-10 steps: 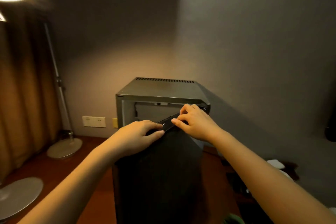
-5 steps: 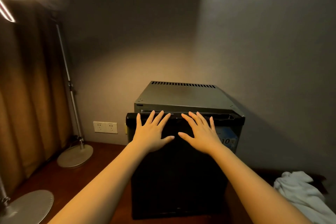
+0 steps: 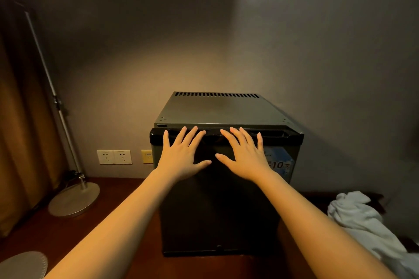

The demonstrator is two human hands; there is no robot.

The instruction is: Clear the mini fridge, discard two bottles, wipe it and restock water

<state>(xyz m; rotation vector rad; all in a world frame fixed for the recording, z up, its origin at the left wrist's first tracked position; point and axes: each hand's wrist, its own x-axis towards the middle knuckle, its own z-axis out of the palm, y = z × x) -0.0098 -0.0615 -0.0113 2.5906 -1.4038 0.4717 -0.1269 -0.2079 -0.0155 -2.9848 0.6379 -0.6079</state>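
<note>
The mini fridge (image 3: 217,111) is a small dark box with a grey vented top, standing on the reddish floor against the wall. Its black door (image 3: 217,215) sits flush against the body, so the inside and any bottles are hidden. My left hand (image 3: 181,156) lies flat on the upper part of the door, fingers spread, fingertips at the top handle strip. My right hand (image 3: 244,156) rests flat beside it in the same way. Neither hand holds anything. A blue price sticker (image 3: 280,164) shows on the fridge to the right of my right hand.
A crumpled white cloth (image 3: 362,219) lies on the floor at the right. A floor lamp base (image 3: 73,199) and pole stand at the left, with a second round base (image 3: 22,265) at the bottom left. Wall sockets (image 3: 114,157) and a curtain (image 3: 22,142) are at the left.
One second ago the door stood ajar with both hands on its top edge; it swung shut. Both hands now press flat on it, and the view has drifted slightly since half a second ago.
</note>
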